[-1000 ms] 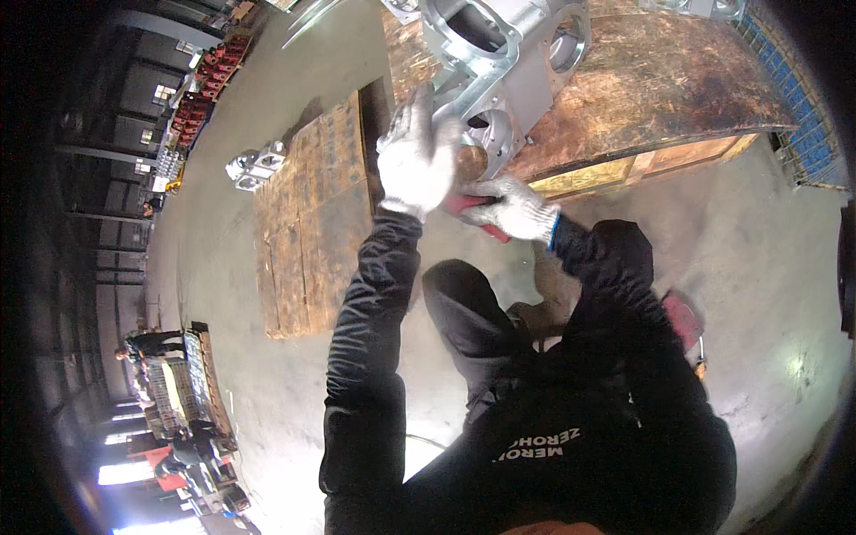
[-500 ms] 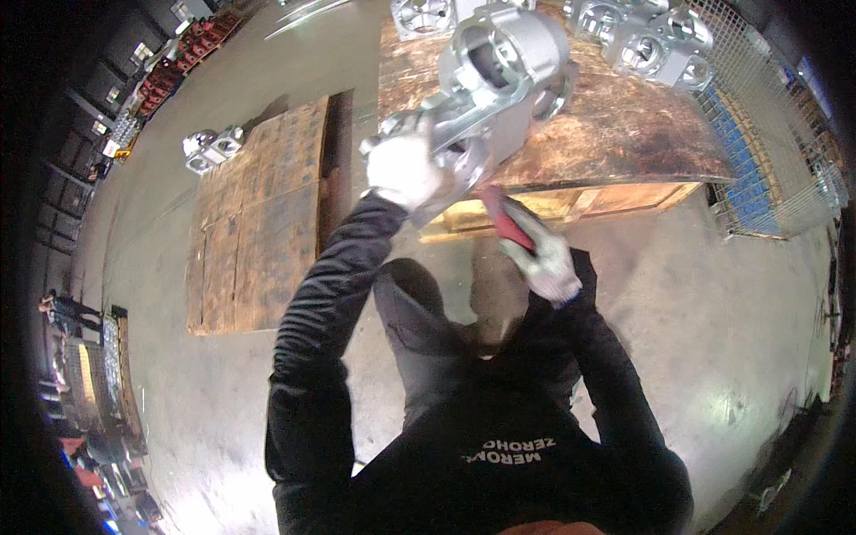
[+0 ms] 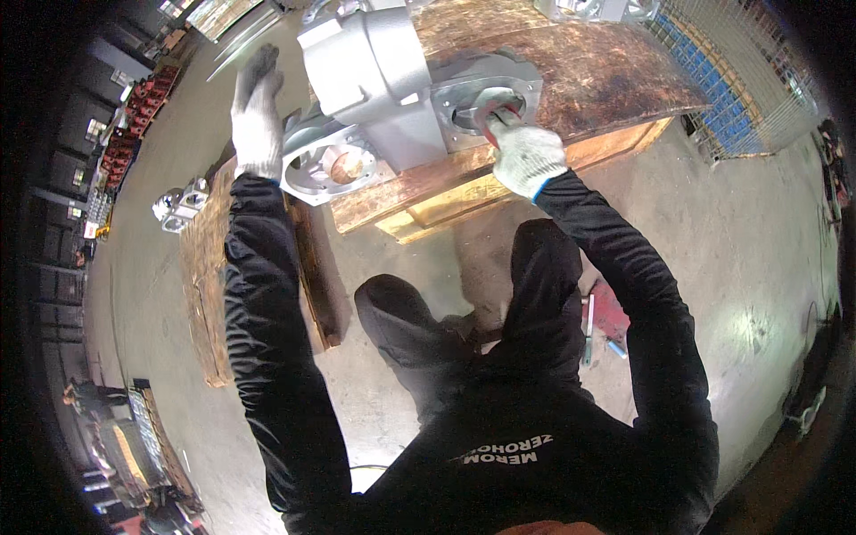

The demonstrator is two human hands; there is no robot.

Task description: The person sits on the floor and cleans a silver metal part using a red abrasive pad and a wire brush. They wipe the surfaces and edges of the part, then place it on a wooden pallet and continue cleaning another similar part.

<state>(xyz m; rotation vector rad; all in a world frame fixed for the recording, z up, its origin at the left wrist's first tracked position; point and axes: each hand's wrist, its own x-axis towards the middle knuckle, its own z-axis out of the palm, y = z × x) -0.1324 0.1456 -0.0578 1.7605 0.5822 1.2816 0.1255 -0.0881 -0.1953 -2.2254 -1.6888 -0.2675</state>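
Note:
A large silver-grey metal casting with round, flanged openings lies on the brown wooden worktable. My right hand, in a white knit glove, reaches to the casting's right-hand ring. Its fingers are wrapped around a slim red tool, mostly hidden by the glove, with its end inside the opening; its exact kind does not show. At the casting's left side is my gloved left hand, fingers stretched out and nothing in them. I cannot tell whether it touches the metal.
More castings stand at the worktable's far edge. Right of it is a wire mesh cage with blue and yellow inside. A lower wooden platform bears a small casting at left. A red item lies on the floor beside my right leg.
The casting, tilted up in my left hand before, now lies flat on the worktable. My left hand has let go and moved left. My right hand has brought the red tool up into the ring.

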